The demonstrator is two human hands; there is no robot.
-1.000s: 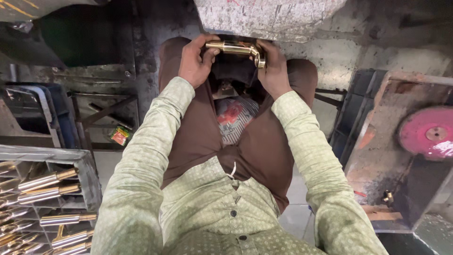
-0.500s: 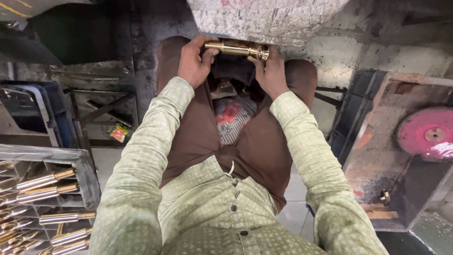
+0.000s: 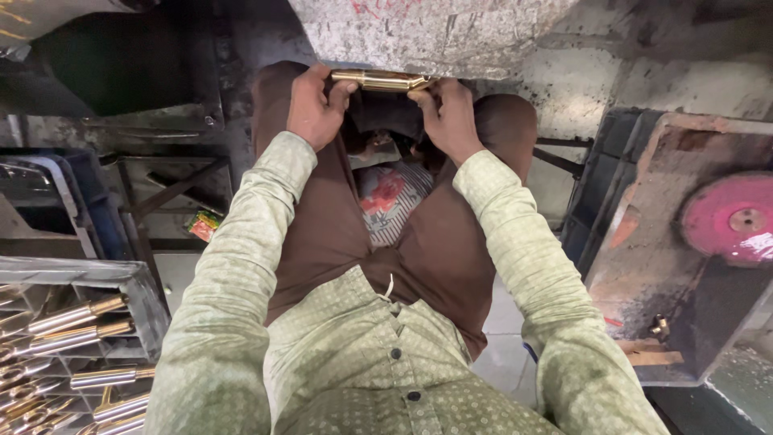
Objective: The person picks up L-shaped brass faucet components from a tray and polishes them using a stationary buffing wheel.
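Pushing forward, both hands are carrying the brass fitting point(image 3: 380, 80) up under the grey slab point(image 3: 427, 32); left hand point(image 3: 312, 109) and right hand point(image 3: 447, 117) are pinching its ends, working it closer.

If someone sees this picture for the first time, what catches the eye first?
First, the shiny golden metal bar at top centre, gripped at its ends by the left hand and the right hand, right under a rough grey slab. Next, the bright pink round disc at right, and the grey crate of brass-tipped metal rods at lower left.

Metal rod point(image 3: 380, 79) above knees; crate point(image 3: 121, 278) left, disc point(image 3: 733, 217) right.
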